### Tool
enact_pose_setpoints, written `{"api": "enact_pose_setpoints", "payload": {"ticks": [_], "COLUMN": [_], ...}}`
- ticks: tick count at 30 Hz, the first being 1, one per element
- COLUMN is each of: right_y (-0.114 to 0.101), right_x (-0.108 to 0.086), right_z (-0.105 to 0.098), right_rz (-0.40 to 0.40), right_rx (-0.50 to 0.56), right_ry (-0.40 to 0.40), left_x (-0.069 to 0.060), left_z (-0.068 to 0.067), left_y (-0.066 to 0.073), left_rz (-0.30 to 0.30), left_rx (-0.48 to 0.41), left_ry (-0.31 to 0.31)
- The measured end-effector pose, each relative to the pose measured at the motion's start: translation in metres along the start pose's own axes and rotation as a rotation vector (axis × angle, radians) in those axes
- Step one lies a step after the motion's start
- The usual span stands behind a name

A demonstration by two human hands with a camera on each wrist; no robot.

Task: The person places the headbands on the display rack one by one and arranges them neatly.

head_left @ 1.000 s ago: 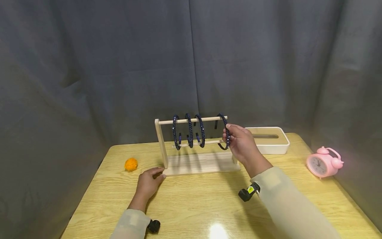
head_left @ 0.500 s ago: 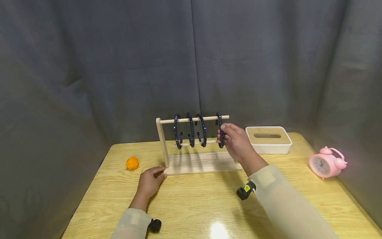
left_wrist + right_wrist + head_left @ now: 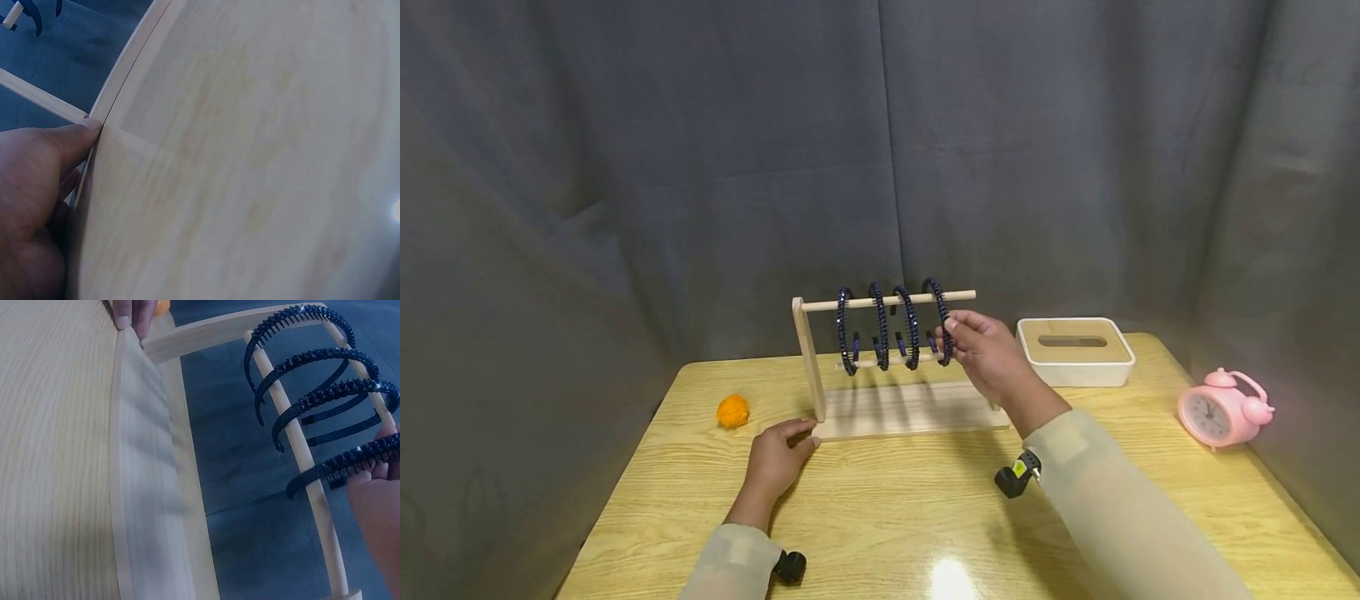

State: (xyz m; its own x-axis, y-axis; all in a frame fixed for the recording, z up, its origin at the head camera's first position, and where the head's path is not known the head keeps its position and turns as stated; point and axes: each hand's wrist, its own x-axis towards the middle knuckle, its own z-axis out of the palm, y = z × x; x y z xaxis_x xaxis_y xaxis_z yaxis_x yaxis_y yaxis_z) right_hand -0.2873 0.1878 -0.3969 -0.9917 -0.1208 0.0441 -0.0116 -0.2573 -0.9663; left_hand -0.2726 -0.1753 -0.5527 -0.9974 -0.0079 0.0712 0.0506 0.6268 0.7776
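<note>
A wooden headband rack stands on the table, with two horizontal rods above its flat base. Several dark, beaded, toothed headbands hang over the rods toward the left. My right hand pinches another such headband between thumb and fingers, near the middle of the rods, to the right of the rest. That headband loops around both rods. Down at the left front corner of the base, my left hand grips the wood with thumb and fingers; its thumb shows at the edge in the left wrist view.
An orange fuzzy ball lies left of the rack. Behind my right hand stands a white tissue box with a wooden lid. A pink alarm clock is near the table's right edge. Grey curtains hang behind.
My right hand has moved the held headband leftward along the rods, closer to the others. My left hand stays at the base corner.
</note>
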Motion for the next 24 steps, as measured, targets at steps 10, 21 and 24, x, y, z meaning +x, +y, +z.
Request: {"api": "enact_pose_setpoints", "payload": {"ticks": [10, 21, 24], "right_y": [0.0064, 0.0060, 0.0045], "right_x": [0.0008, 0.0028, 0.0034], "right_z": [-0.0036, -0.0040, -0.0017], "right_rz": [-0.010, -0.022, -0.038], "right_rx": [-0.073, -0.298, -0.412], "right_ry": [-0.043, 0.014, 0.029], "left_x": [-0.0009, 0.0000, 0.0000], "left_z": [-0.0010, -0.0040, -0.0050], "left_y": [0.0004, -0.0018, -0.0029], "left_rz": [0.015, 0.004, 0.003], "left_rx": [0.010, 0.021, 0.025], "left_ry": [0.007, 0.004, 0.008]}}
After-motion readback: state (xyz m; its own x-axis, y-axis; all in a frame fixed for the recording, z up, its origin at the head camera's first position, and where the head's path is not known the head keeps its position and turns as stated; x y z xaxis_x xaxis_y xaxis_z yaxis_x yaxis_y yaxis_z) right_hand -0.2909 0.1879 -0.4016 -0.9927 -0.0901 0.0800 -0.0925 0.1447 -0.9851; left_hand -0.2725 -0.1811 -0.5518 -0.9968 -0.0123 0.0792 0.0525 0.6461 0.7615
